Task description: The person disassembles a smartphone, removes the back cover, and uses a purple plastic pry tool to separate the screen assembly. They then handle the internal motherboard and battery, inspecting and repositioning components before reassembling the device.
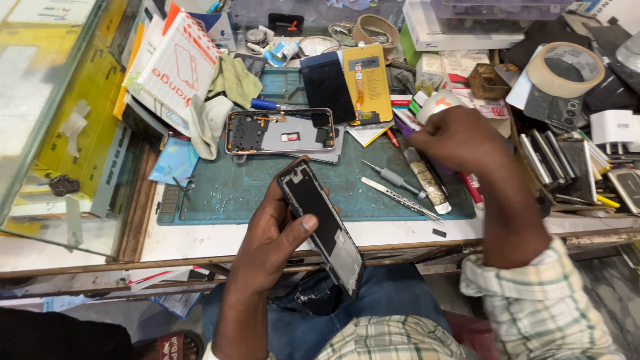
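Note:
My left hand (270, 233) grips a black phone frame (325, 227), tilted over the table's front edge, thumb pressed on its inner face. My right hand (460, 139) is closed in a fist above the right side of the teal work mat (220, 193), over a glue tube (427, 179); what it holds, if anything, is hidden. An opened phone body (280, 131) with exposed parts lies at the mat's far side. A dark screen panel (327, 85) and a yellow-backed panel (368, 83) lie behind it.
A screwdriver (393, 178) and tweezers (402, 199) lie on the mat. Tape roll (567, 69), phone parts and chargers crowd the right. Boxes, papers and a cloth (233, 80) sit at the back left. A glass case (47, 120) stands left.

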